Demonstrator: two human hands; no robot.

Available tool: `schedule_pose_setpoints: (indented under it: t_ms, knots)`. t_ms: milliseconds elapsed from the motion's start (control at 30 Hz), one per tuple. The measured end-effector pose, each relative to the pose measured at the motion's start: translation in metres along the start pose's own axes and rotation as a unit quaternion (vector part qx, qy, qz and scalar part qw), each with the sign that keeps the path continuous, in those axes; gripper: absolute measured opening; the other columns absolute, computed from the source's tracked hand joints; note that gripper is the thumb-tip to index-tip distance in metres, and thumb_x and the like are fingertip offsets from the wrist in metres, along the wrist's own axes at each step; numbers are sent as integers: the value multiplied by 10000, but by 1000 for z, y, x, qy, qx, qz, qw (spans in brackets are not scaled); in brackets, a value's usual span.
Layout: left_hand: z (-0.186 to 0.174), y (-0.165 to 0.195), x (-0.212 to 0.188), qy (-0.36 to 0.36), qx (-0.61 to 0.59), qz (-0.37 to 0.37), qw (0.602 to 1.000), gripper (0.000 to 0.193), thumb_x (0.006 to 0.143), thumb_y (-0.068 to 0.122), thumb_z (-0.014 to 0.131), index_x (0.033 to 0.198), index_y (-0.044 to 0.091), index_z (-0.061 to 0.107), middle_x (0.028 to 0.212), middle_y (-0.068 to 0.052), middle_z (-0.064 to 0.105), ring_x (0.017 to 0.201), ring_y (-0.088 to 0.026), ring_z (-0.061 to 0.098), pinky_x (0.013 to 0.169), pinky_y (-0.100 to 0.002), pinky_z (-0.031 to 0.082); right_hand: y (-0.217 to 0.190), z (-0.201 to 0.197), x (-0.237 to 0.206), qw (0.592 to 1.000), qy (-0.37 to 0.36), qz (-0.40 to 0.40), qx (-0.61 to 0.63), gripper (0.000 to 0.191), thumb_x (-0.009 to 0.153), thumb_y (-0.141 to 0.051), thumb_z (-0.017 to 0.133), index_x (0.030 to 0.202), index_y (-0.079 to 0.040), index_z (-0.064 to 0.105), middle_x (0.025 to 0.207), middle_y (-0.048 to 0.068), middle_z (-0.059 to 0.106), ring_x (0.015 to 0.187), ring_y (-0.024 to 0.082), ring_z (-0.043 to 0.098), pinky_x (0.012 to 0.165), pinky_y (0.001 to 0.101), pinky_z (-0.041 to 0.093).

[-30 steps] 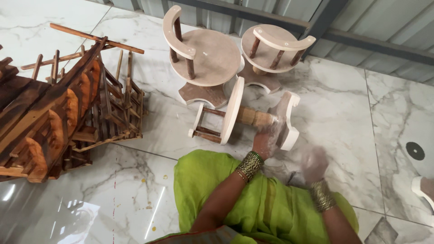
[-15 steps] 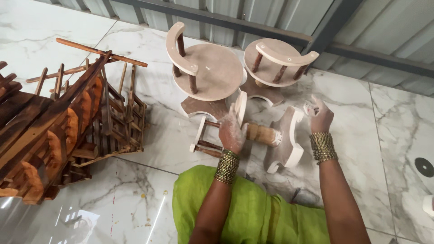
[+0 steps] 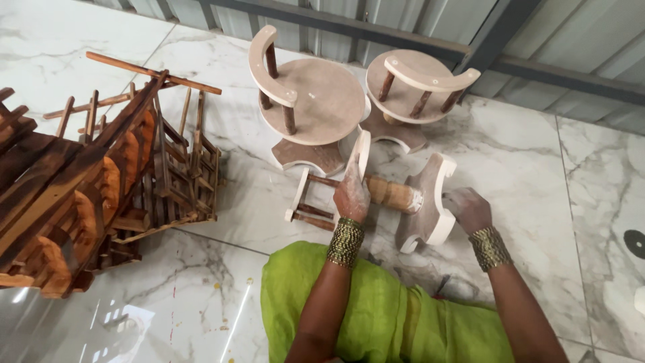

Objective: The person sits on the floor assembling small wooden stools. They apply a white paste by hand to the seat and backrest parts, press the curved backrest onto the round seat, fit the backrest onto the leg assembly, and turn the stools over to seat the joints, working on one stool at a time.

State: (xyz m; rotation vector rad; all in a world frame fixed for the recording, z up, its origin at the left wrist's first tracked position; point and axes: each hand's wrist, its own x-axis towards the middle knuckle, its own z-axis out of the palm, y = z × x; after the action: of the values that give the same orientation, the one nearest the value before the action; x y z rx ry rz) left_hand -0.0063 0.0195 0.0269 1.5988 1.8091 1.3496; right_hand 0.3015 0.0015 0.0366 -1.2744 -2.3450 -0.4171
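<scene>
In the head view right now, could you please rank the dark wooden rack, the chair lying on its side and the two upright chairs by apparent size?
1. Dark wooden rack, largest.
2. Left upright chair.
3. Chair lying on its side, close to the left upright one; unsure.
4. Right upright chair, farther from the camera.

Glossy marble floor [image 3: 524, 154], corrugated metal wall [image 3: 578, 40].

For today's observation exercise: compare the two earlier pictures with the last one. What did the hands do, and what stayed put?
The right hand dropped from raised, above the base, to rest beside the base of the small chair lying on its side. The left hand shifted from the base end to the central post near the seat. The two upright chairs and the dark wooden racks stayed put.
</scene>
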Motion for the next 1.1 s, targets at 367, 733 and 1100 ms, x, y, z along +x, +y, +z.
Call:
schedule_pose_setpoints:
  t_ms: [367, 733, 1100]
  knots:
    - [7, -9, 0, 4, 23, 1, 1000, 651, 905, 118, 657, 1518, 201, 456, 1136, -186, 733, 948, -414, 709, 797, -516, 560, -19, 12, 13, 996, 85, 30, -19, 175, 813, -82, 660, 972, -55, 726, 1020, 128, 721, 932, 346, 662, 780, 425, 549]
    - [12, -14, 0, 20, 14, 23, 999, 635, 919, 132, 652, 1519, 206, 459, 1126, -190, 738, 913, -424, 707, 763, -524, 554, -2, 14, 44, 971, 215, 85, -58, 240, 935, -24, 634, 1144, -40, 749, 1077, 119, 687, 974, 337, 659, 851, 434, 571]
    - [4, -6, -2, -23, 41, -26, 999, 680, 911, 133, 667, 1542, 245, 439, 1041, -206, 741, 879, -434, 698, 749, -534, 546, -12, 4, 10, 984, 150, 83, -47, 206, 888, -183, 737, 1051, -59, 731, 964, 103, 665, 878, 335, 655, 727, 438, 556]
